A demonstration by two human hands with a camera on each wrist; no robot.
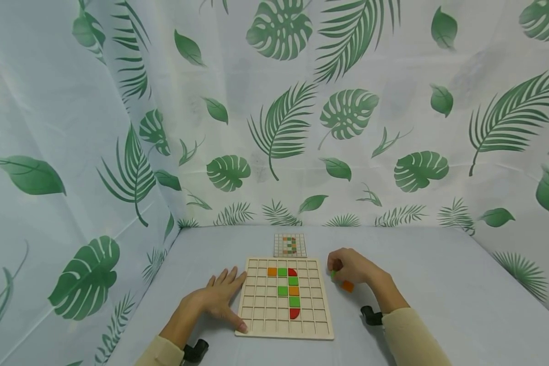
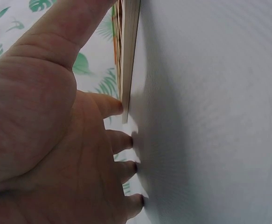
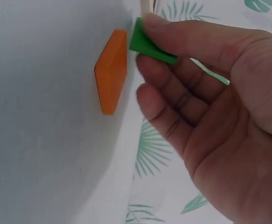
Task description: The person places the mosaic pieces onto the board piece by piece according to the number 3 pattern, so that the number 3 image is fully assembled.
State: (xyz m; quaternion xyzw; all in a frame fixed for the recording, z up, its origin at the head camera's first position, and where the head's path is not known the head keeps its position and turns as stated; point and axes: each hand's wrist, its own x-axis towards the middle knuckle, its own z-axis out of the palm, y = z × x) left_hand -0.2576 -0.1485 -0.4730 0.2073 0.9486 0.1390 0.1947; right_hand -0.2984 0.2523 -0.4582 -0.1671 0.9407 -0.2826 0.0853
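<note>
A square wooden grid board (image 1: 261, 325) lies on the table, with orange, green and red pieces set in several of its cells. My left hand (image 1: 217, 301) rests at its left side, fingers spread, thumb on the lower left corner. In the left wrist view the fingertips (image 2: 135, 140) touch the tabletop and the index finger meets the board's edge. Right of the board, my right hand (image 1: 353, 267) pinches a green tile (image 3: 147, 45) between thumb and fingers. Just beside it, an orange tile (image 3: 110, 74) lies on the table.
A small card (image 1: 279, 245) with a coloured grid pattern lies behind the board. A white cloth with green leaves (image 1: 274, 203) hangs behind the table and along its sides. Black wrist mounts (image 1: 195, 351) show near both sleeves.
</note>
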